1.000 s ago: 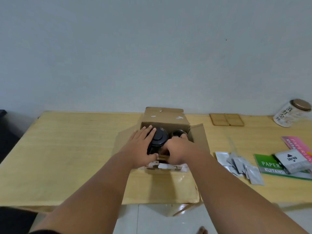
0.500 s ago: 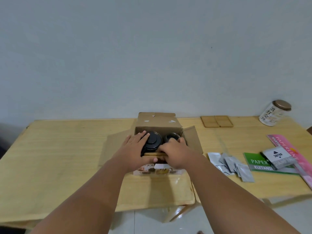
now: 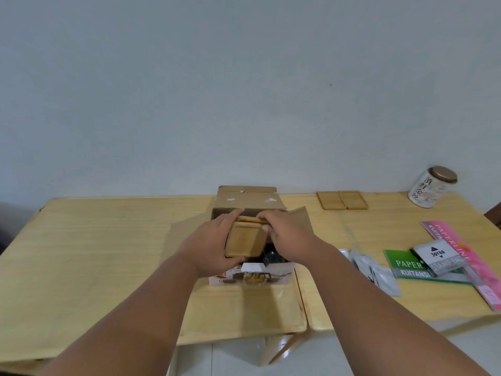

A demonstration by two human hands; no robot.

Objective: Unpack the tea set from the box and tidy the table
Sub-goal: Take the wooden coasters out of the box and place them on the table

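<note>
An open cardboard box (image 3: 248, 198) stands in the middle of the wooden table (image 3: 95, 253), its printed front wall facing me. Above its opening I hold a small stack of square wooden coasters (image 3: 245, 240), tilted with the flat face toward me. My left hand (image 3: 214, 246) grips the stack's left and lower edge. My right hand (image 3: 286, 237) pinches its top right edge. A dark tea-set piece (image 3: 271, 255) shows in the box under the stack; the rest of the contents are hidden.
Two more wooden coasters (image 3: 342, 200) lie at the back right. A white tin with a brown lid (image 3: 431, 189) stands far right. Silver sachets (image 3: 372, 270), a green receipt book (image 3: 406, 264), a grey stamp pad box (image 3: 436, 256) and a pink pad (image 3: 461, 256) lie on the right.
Both hands have lifted the wooden coasters up out of the box, where they lay beside the dark round pieces. The camera has tilted up slightly.
</note>
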